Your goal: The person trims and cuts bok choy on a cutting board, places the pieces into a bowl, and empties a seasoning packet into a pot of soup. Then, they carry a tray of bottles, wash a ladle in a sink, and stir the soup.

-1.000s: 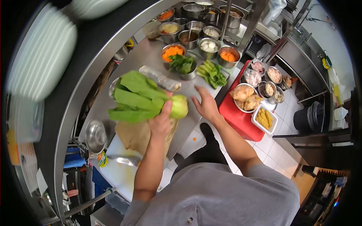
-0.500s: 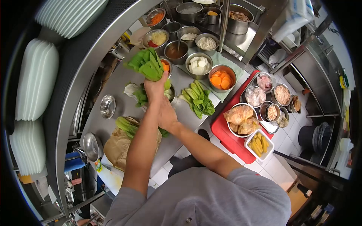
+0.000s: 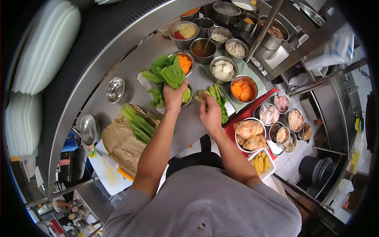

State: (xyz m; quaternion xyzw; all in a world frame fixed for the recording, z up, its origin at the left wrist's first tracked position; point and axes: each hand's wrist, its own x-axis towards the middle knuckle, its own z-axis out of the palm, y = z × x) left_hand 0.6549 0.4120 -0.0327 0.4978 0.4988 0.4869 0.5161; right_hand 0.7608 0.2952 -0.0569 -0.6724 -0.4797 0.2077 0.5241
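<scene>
My left hand [image 3: 174, 96] is closed around a bunch of leafy greens [image 3: 167, 73], its broad leaves fanning out above the fist. My right hand [image 3: 209, 111] is at the edge of a pile of green leafy stalks [image 3: 218, 94], fingers curled on a stalk, their tips partly hidden. Loose leaves [image 3: 156, 94] lie on a crumpled wrapper beside my left hand. A metal bowl [image 3: 190, 94] with something pale green in it is partly covered by that hand. Brown paper [image 3: 121, 143] with more long greens [image 3: 138, 123] lies nearer my body.
Metal bowls of orange slices [image 3: 244, 89], white slices [image 3: 223, 70] and brown sauce [image 3: 203, 49] line the counter's far side. A red surface [image 3: 233, 124] on the right carries bowls of meat. Small empty metal bowls [image 3: 115, 90] stand left. Stacked plates [image 3: 45, 47] fill the upper-left shelf.
My right hand has moved away from my left wrist, rightward to the pile of greens. My left hand still holds its bunch, now lower and closer to the bowl. The camera view has shifted.
</scene>
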